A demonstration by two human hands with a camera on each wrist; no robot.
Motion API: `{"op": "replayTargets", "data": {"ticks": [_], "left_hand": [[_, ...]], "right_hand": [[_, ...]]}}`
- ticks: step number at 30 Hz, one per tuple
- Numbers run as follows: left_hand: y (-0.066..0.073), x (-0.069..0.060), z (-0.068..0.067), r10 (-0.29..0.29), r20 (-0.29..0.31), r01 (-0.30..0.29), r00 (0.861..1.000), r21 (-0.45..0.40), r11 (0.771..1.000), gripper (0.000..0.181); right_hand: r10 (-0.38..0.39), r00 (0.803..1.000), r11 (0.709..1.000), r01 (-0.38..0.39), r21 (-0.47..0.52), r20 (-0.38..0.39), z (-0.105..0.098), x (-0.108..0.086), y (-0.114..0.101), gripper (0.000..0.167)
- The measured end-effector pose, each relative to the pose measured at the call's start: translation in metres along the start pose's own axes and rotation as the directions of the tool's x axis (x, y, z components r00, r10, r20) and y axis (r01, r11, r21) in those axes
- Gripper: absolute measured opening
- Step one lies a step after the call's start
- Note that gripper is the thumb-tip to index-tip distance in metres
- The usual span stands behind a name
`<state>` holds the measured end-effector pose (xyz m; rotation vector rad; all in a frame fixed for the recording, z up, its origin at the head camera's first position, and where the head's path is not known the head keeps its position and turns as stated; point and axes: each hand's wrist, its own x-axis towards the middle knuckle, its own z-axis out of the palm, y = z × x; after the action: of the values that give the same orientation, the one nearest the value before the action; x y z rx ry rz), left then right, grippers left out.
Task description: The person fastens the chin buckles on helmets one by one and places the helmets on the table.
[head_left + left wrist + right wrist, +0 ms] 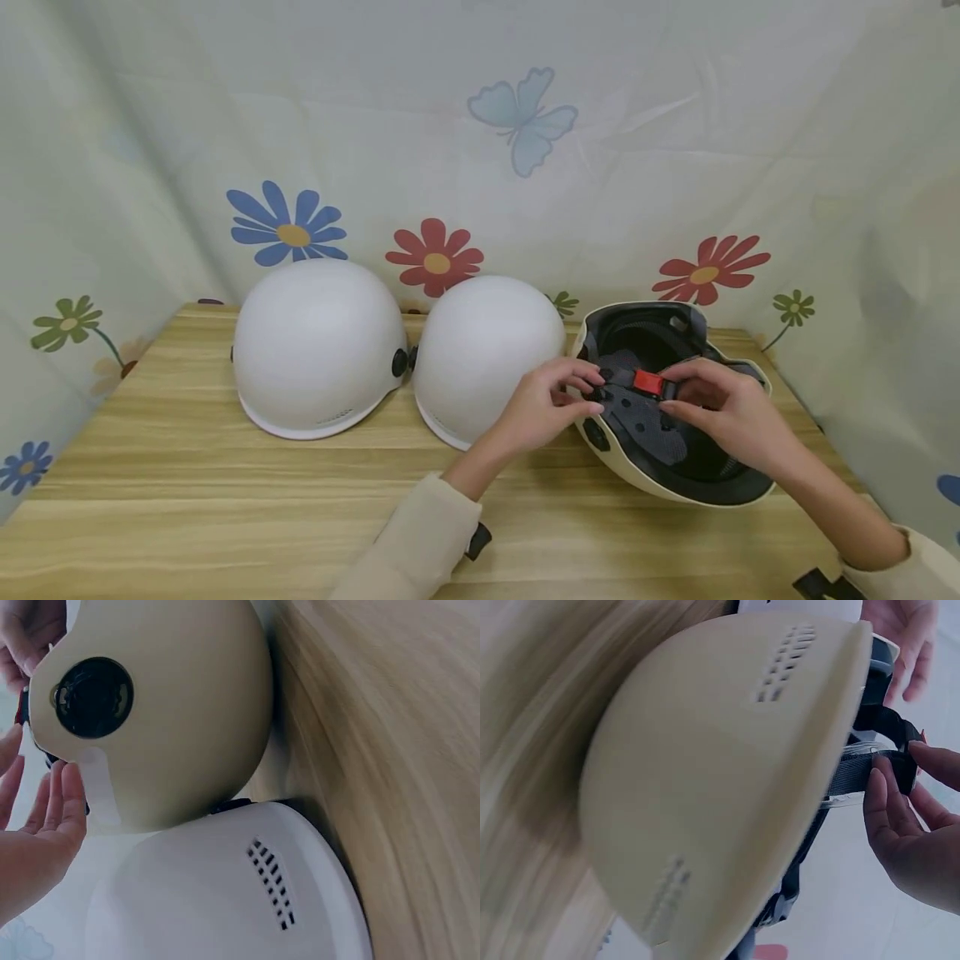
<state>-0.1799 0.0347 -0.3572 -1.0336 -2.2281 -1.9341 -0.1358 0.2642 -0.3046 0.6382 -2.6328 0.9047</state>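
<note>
the right hand [723, 408] has its grip closed in a pinch, thumb and fingertips on the black chin strap [846, 774] beside its red buckle [648, 382]. the left hand [543, 404] has a looser grip: the fingers are relaxed and slightly bent, the thumb stands apart from them, and the fingertips are at the near-left rim of the cream helmet [652, 485].

that helmet lies upside down towards the right edge of the worktop [225, 521], not far from the back right corner, with its opening facing up and the buckle held over the hollow. to its left, two white helmets sit crown up: the middle white helmet [483, 358] just beside it, and the other white helmet [318, 346] nearer the back left corner.

the head view alone shows the grey liner [652, 425] inside the cream helmet and all three helmets in a row before the flowered curtain [600, 208]. the left wrist view brings out the round black disc [94, 697] on the side of the cream shell and the slotted vents [272, 883] of the middle white helmet. the right wrist view shows two groups of vents [786, 664] in the cream shell, and clear film [844, 801] along the strap, neither visible from the head.
</note>
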Motion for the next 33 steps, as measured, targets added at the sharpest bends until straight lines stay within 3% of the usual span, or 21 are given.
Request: {"op": "replayTargets", "data": {"ticks": [4,8,16,19,22,26,27,33], "left_hand": [[-0.006,-0.004,-0.002,-0.006,0.028,0.005,1.0,0.014,1.0,0.025],[-0.008,-0.007,-0.003,-0.003,0.06,0.001,0.998,0.024,1.0,0.027],[-0.009,-0.01,-0.004,0.024,0.079,-0.027,0.997,0.034,0.999,0.031],[-0.006,-0.012,-0.005,0.015,0.081,-0.018,0.997,0.033,0.999,0.033],[0.007,-0.016,-0.008,-0.005,0.089,0.002,0.996,0.033,0.999,0.033],[0.018,-0.02,-0.012,-0.006,0.092,0.003,0.996,0.026,1.0,0.031],[0.013,-0.02,-0.011,0.003,0.091,-0.005,0.996,0.022,1.0,0.031],[0.011,-0.02,-0.012,0.003,0.098,-0.002,0.995,-0.007,1.0,0.032]], "right_hand": [[0.015,1.0,1.0,-0.015,0.008,-0.005,-0.002,-0.007,0.009,0.029],[0.002,1.0,0.997,-0.002,0.076,0.003,-0.005,-0.014,0.018,0.029],[-0.033,0.995,0.98,0.013,0.2,0.093,-0.006,-0.032,0.023,0.035],[-0.044,0.992,0.974,0.016,0.228,0.121,-0.002,-0.037,0.024,0.038],[-0.075,0.987,0.965,0.036,0.26,0.141,0.004,-0.041,0.024,0.041],[-0.121,0.976,0.968,0.076,0.239,0.183,0.016,-0.046,0.022,0.044],[-0.125,0.973,0.972,0.08,0.221,0.194,0.018,-0.046,0.021,0.045],[-0.145,0.964,0.977,0.103,0.189,0.221,0.027,-0.049,0.021,0.048]]}}
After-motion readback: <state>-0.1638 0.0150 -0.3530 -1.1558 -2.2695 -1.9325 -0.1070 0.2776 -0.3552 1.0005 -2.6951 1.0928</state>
